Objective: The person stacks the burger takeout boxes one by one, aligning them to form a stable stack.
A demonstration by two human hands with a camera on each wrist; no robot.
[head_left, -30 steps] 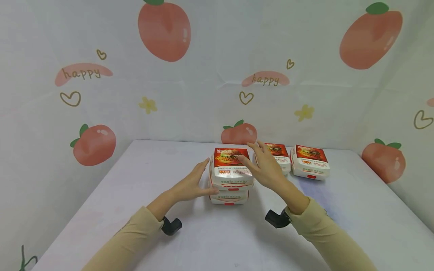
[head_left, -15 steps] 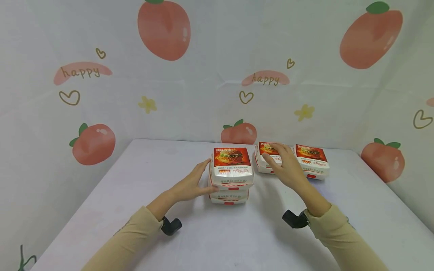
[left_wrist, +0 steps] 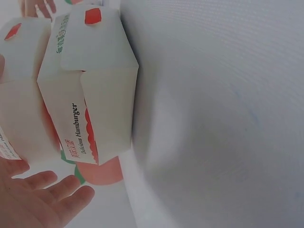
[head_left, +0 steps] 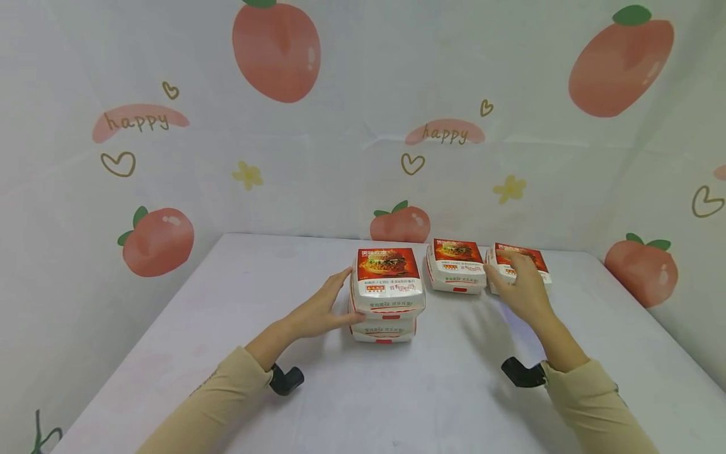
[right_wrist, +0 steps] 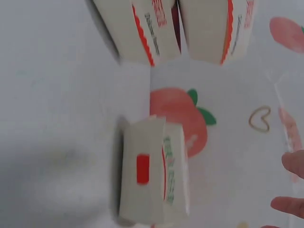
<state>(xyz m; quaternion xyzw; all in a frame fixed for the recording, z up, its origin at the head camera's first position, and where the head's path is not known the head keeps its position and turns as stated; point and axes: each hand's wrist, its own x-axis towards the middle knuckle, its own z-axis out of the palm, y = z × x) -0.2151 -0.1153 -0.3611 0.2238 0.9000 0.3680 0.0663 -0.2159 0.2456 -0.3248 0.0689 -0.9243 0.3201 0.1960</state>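
Two white hamburger boxes with red burger-picture lids are stacked mid-table, the upper box (head_left: 388,296) over the lower box (head_left: 382,331). My left hand (head_left: 317,312) lies against the stack's left side, thumb at the front corner, fingers fairly straight. In the left wrist view its fingers (left_wrist: 66,187) show beside the boxes. My right hand (head_left: 524,290) is over the far-right burger box (head_left: 539,263), fingers spread and holding nothing, partly covering its lid. Another burger box (head_left: 456,268) sits between that one and the stack. In the right wrist view, fingertips (right_wrist: 292,164) show at the edge.
A white-covered table (head_left: 363,403) carries all the boxes. Behind it hangs a white cloth backdrop (head_left: 334,170) printed with peaches, hearts and the word happy. Black wrist camera mounts (head_left: 522,372) jut inward from both forearms.
My right hand has moved right, from beside the stack, past the middle box, to the far-right box. The left hand and the boxes stay where they were.
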